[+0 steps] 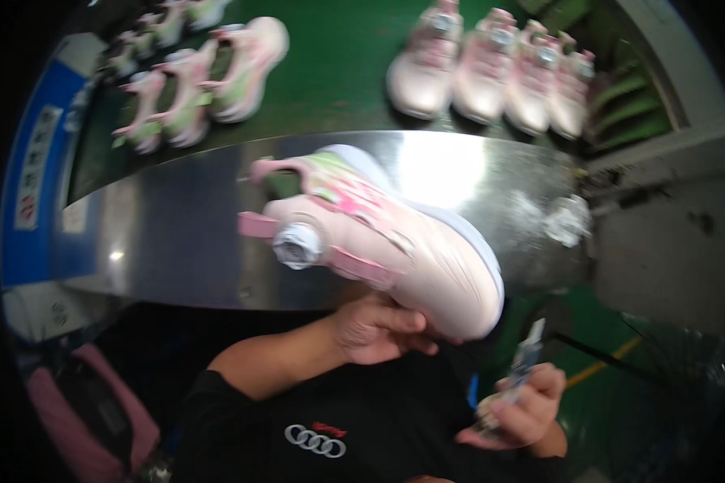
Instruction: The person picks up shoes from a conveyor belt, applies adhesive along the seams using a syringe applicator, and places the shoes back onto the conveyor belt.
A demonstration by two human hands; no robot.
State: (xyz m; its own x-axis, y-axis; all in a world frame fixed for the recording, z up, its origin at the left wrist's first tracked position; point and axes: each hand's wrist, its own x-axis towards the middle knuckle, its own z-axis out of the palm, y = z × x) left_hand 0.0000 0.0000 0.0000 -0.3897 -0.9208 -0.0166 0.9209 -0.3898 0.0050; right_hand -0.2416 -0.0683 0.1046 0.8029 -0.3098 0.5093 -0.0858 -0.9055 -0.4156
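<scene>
while your right hand curls its fingers closed around a slim tool nearer you than the pink dial-lace sneaker, your left hand, fingers half-bent, holds that sneaker by its side, over the metal worktop. right of the sneaker sits a crumpled whitish wad; beyond it, similar sneakers stand on a green surface.
</scene>
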